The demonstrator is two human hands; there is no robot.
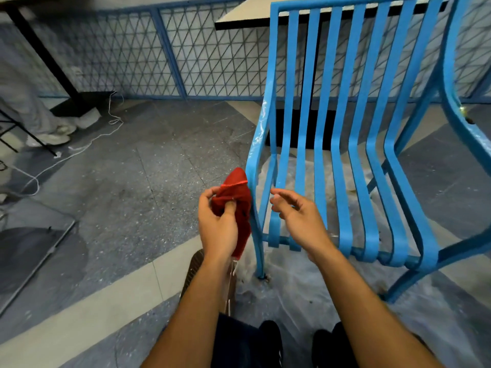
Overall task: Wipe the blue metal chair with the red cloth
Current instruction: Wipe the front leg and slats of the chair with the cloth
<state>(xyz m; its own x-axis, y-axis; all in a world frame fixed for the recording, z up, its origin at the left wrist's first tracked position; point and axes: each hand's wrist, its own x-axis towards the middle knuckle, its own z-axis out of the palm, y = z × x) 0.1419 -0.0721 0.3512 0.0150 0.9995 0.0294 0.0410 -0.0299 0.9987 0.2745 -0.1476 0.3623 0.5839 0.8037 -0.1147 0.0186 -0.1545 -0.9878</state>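
Red cloth (233, 205) bunching in left hand (216, 224) grip, touching blue chair (342, 144) frame; right hand (295, 211) hovering over the seat, fingers apart.

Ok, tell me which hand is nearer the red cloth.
Left. The left hand grips the red cloth beside the blue chair's front leg; the right hand hovers open over the seat slats, apart from it.

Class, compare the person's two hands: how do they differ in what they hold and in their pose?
The left hand grips the red cloth; the right hand holds nothing. The left hand's fingers are closed on the cloth; the right hand's are loosely open. Both are bare and raised by the blue chair.
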